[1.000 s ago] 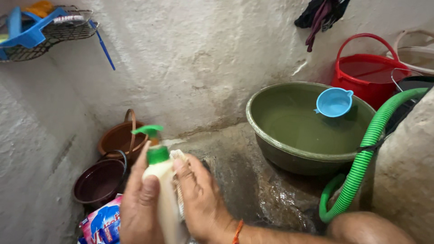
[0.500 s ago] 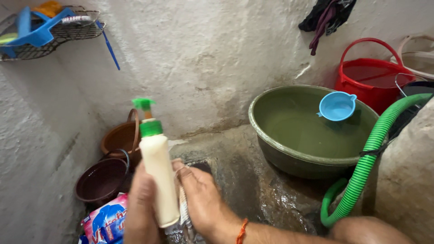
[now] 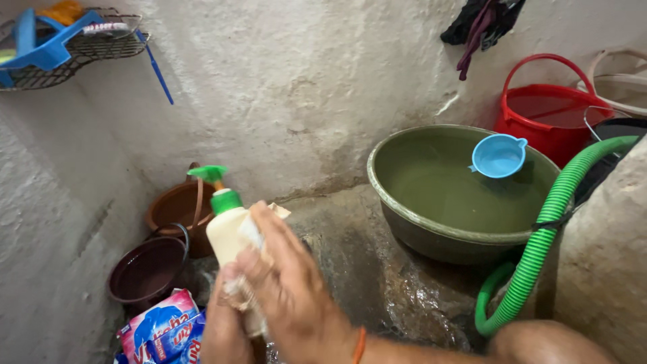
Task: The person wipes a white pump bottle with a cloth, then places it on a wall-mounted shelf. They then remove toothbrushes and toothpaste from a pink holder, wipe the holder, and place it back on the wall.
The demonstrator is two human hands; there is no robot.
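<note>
A cream pump bottle (image 3: pixel 228 228) with a green pump head stands upright in my left hand (image 3: pixel 224 330), which grips it from below at the bottom of the view. My right hand (image 3: pixel 293 290) lies over the bottle's front and right side, fingers spread, wearing an orange thread at the wrist. A pale scrap shows behind the fingertips; what it is I cannot tell. Both hands hover above the wet stone floor (image 3: pixel 377 283).
A green basin (image 3: pixel 431 232) of water with a floating blue scoop (image 3: pixel 497 156) sits right. A green ribbed hose (image 3: pixel 539 249) curves beside it, with a red bucket (image 3: pixel 552 111) behind. Brown tubs (image 3: pixel 151 269), a detergent packet (image 3: pixel 162 330) and a wire rack (image 3: pixel 74 47) lie left.
The bottle was raised from low in my hands to upright in front of me. My right hand has moved from beside it onto its front.
</note>
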